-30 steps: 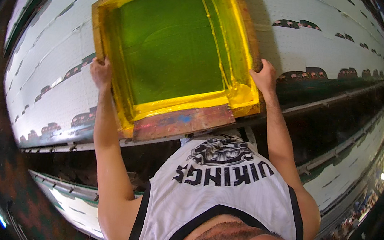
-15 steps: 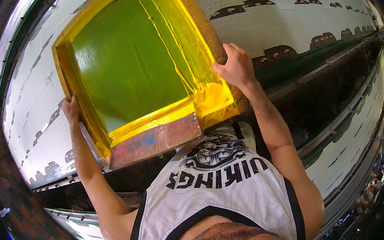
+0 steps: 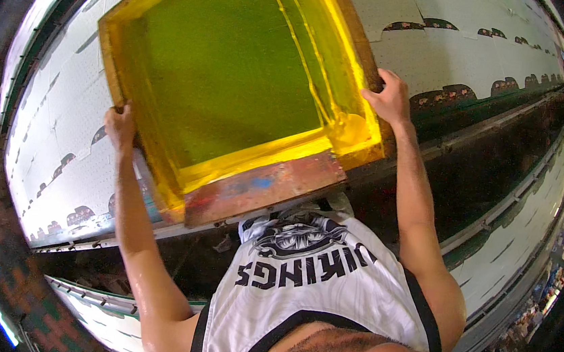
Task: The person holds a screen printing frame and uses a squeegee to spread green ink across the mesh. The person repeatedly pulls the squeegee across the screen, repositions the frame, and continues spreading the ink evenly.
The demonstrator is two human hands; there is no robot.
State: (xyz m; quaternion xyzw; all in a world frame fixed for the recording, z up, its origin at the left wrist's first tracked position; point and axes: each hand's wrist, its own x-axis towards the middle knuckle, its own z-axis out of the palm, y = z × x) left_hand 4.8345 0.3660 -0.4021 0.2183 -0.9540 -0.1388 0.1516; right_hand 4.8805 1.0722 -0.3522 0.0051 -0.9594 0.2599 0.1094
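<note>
Before us, a left hand (image 3: 120, 126) and right hand (image 3: 389, 101) clasp opposite sides of a yellow-smeared, wood-edged rectangular screen (image 3: 231, 69) over a long white tabletop (image 3: 436, 58); dark, pink-flecked shapes (image 3: 447, 97) already line it, none visibly yellow.

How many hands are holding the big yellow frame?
2. The left hand grips the yellow frame on its left side, the right hand on its right side. No other hands show.

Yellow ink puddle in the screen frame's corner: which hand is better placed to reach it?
Probably the right hand: it grips the screen frame near the yellow ink puddle; the left hand holds the opposite side.
</note>
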